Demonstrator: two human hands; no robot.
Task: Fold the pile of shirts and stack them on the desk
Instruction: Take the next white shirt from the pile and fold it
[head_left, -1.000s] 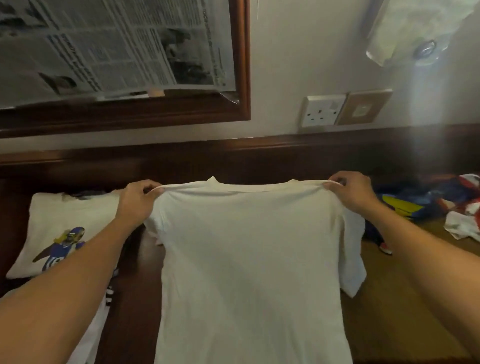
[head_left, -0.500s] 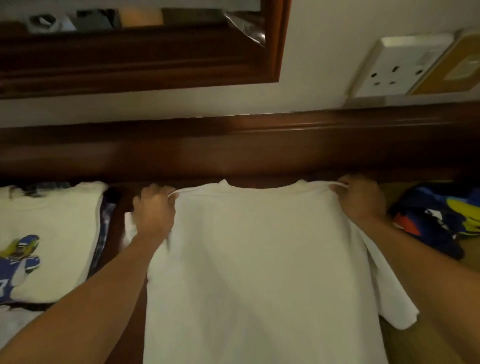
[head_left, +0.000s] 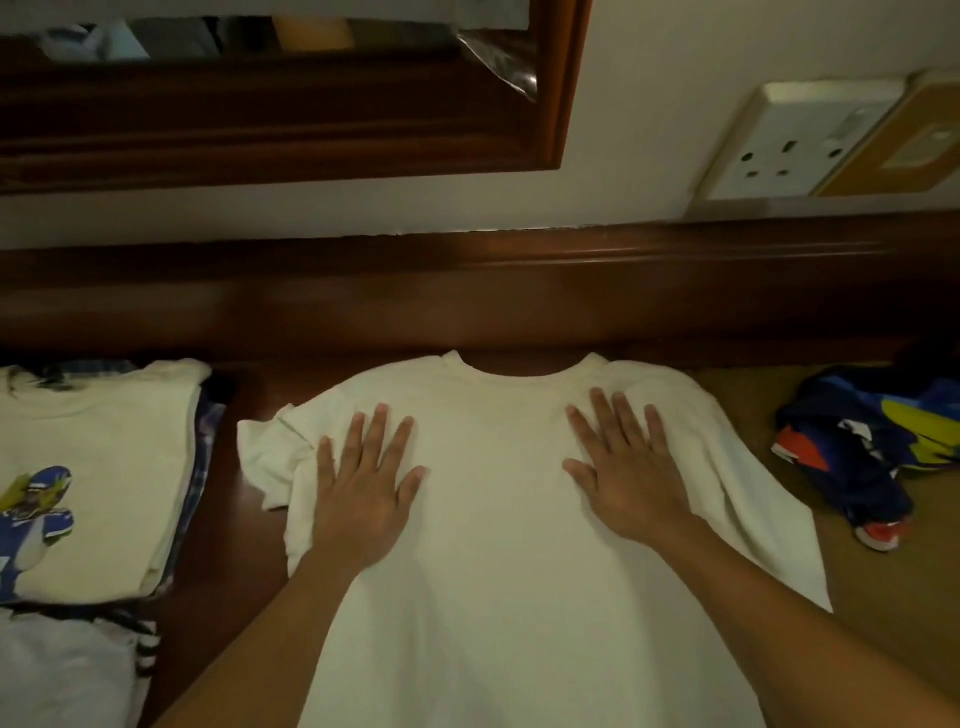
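White shirt (head_left: 498, 561): spread flat on the bench (head_left: 228, 525), collar towards the wall; left sleeve rumpled, right sleeve laid out.
Left hand (head_left: 363, 499): palm down on the shirt near the left shoulder, fingers straight and spread, gripping nothing.
Right hand (head_left: 628, 478): palm down near the right shoulder, fingers spread, gripping nothing.
Folded stack (head_left: 98, 457): on the bench left of the shirt, top one white with a blue player print.
Unfolded clothes (head_left: 872, 447): blue, yellow and red heap, far right.
Wall: wall socket (head_left: 795, 145), dark wooden frame (head_left: 291, 124).
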